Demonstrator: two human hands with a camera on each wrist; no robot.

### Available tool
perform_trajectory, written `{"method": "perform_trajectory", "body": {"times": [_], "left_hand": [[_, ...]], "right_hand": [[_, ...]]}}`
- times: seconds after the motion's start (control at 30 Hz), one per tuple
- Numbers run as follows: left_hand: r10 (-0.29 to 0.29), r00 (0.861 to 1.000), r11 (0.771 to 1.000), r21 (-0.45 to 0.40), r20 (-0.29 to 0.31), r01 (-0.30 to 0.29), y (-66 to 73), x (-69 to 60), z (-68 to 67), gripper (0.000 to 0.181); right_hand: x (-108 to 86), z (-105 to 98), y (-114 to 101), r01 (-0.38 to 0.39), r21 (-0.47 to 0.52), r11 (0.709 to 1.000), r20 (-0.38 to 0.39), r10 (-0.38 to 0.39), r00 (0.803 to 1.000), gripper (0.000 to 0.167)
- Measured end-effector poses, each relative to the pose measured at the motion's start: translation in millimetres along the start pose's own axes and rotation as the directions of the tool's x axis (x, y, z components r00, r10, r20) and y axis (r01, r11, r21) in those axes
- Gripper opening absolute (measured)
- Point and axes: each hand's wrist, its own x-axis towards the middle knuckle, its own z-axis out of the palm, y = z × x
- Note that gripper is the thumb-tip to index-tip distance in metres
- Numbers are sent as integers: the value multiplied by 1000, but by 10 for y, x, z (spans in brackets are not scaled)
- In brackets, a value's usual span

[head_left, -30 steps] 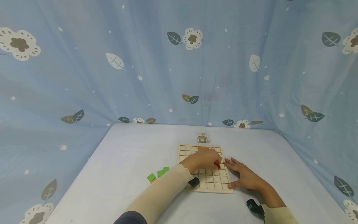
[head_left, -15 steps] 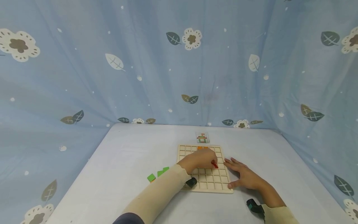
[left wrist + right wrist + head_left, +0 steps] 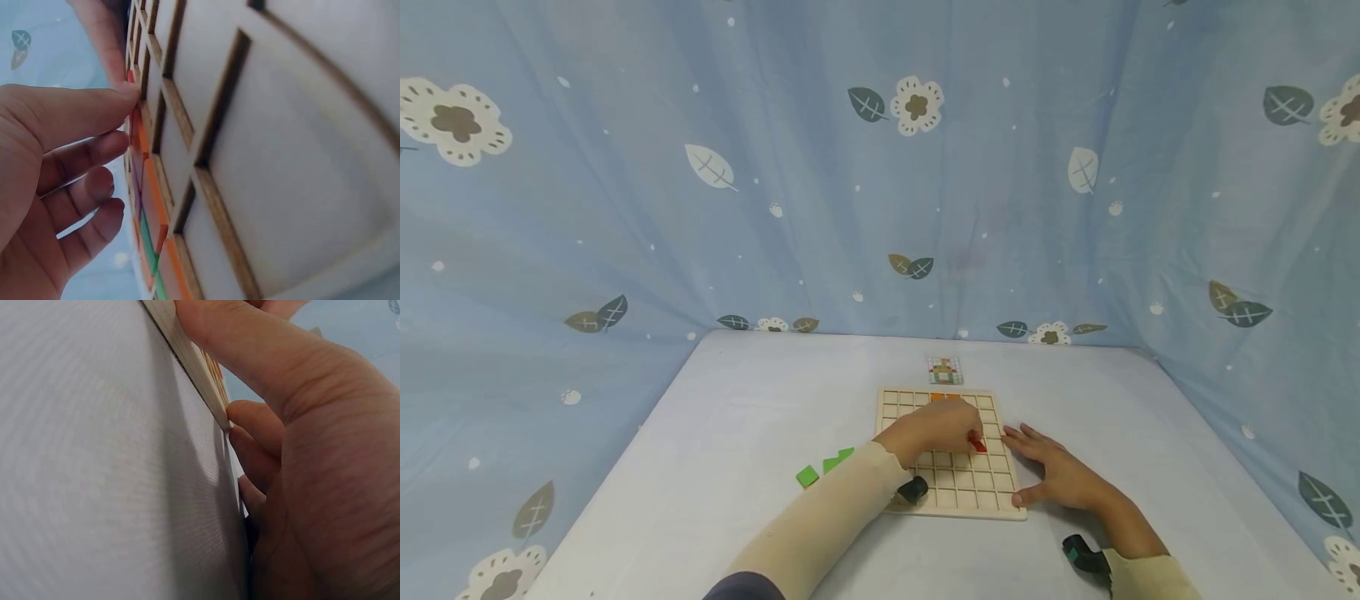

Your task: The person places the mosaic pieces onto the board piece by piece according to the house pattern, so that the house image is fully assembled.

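Observation:
A wooden grid board (image 3: 967, 498) lies on the white table, with orange tiles (image 3: 945, 397) in its far row. My left hand (image 3: 931, 427) reaches across the board and pinches a small red tile (image 3: 979, 446) low over a right-hand cell. In the left wrist view, the thumb and index finger of the left hand (image 3: 69, 137) meet at the red tile (image 3: 130, 77), beside orange and green tiles set in the grid. My right hand (image 3: 1060, 475) rests by the board's right edge, thumb and fingertips touching it. The left forearm hides part of the board.
Green tiles (image 3: 807, 476) lie loose on the table left of the board, partly behind the left sleeve. A small printed pattern card (image 3: 944, 370) lies beyond the far edge. A patterned blue curtain (image 3: 820, 208) hangs behind the table.
My left hand has shifted slightly left, and the red tile has come down flatter against the board. The right hand stays in place.

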Motion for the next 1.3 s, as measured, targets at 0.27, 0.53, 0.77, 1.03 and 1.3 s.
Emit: {"method": "perform_trajectory", "body": {"times": [0.27,0.53,0.77,1.03,1.3], "left_hand": [[57,996,998,14,-66,-56,-135,-174,-173,14],[18,995,1000,21,-94,-16,-351,-551,-312,18],[8,994,997,78,-110,1,-471,-874,-394,15],[-41,993,987,153,-115,58,-528,-1243,-422,16],[-79,987,979,173,-142,104,-672,-1554,-372,15]], "right_hand": [[-13,3,-3,-24,-2,1000,-4,24,1000,106],[-1,33,-7,-38,25,999,1,38,999,106],[7,24,11,-31,-4,1000,-11,31,999,105],[3,28,24,-10,0,1000,-17,10,1000,103],[6,12,19,-15,-6,1000,-7,15,1000,105]]}}
